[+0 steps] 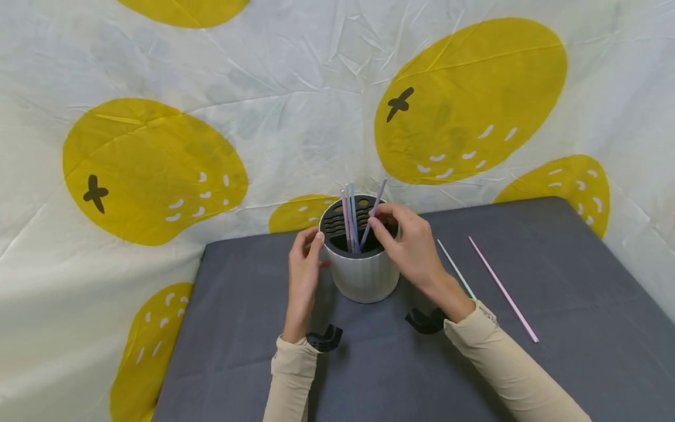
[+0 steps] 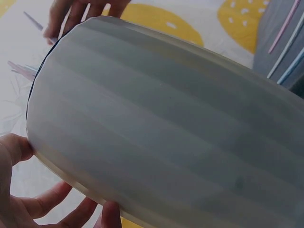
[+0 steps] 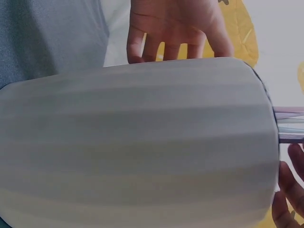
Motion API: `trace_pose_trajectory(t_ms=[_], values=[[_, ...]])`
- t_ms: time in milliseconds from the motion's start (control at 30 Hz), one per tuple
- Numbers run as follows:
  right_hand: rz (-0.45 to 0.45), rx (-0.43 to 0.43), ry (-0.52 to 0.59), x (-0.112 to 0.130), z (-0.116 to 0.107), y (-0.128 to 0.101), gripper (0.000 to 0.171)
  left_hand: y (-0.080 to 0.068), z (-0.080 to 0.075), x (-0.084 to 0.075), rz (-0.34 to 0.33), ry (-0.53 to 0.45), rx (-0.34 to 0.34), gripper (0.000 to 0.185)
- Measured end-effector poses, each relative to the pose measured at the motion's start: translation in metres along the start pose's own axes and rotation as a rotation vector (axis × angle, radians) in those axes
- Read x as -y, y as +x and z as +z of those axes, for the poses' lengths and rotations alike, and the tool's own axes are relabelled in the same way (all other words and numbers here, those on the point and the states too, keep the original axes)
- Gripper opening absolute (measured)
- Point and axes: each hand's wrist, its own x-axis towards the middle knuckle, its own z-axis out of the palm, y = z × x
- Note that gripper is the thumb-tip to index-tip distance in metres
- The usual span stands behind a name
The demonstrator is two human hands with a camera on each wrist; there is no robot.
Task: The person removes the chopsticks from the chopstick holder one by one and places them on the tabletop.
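A round, white ribbed holder [image 1: 364, 281] with a black slotted top [image 1: 333, 226] stands upright on the table. My left hand [image 1: 304, 266] grips its left side, the thumb at the rim. Over the top, my right hand [image 1: 413, 246] pinches a thin purple stick [image 1: 380, 194], which leans with its lower end inside the wide front opening. Several other pastel sticks [image 1: 346, 214] stand beside it in that same opening. From both wrists the holder's wall [image 2: 166, 123] fills most of the picture, and the left wrist view shows right-hand fingers [image 2: 73, 21] at the far rim.
On the dark grey table [image 1: 242, 351], a pink stick [image 1: 503, 290] and a pale mint stick [image 1: 453, 264] lie to the right; the mint one runs behind my right forearm. A white cloth with yellow shapes [image 1: 153, 170] hangs along the back edge.
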Motion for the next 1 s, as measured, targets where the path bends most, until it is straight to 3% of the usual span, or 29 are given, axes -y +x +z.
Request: trace_pose_trajectory(t_ms=[200, 433, 600, 700, 867, 1000], values=[[-0.026, -0.124, 0.097, 0.004, -0.011, 0.003, 0.017, 0.000, 0.002, -0.001, -0.008, -0.007, -0.002, 0.039], [-0.011, -0.305, 0.424, 0.001, -0.021, 0.006, 0.021, 0.000, 0.002, -0.002, -0.013, -0.017, -0.018, 0.038], [-0.012, -0.419, 0.560, 0.000, -0.030, 0.011, 0.021, 0.000, 0.001, -0.001, -0.008, -0.014, -0.020, 0.039], [0.028, -0.485, 0.661, -0.002, -0.035, 0.015, 0.018, 0.000, 0.000, 0.000, -0.001, -0.014, -0.019, 0.039], [0.150, -0.598, 0.950, -0.005, -0.044, 0.018, 0.017, 0.001, 0.000, 0.000, -0.005, -0.013, -0.012, 0.040], [0.226, -0.619, 1.063, -0.008, -0.050, 0.016, 0.021, 0.000, 0.001, -0.002, -0.011, -0.002, -0.010, 0.040]])
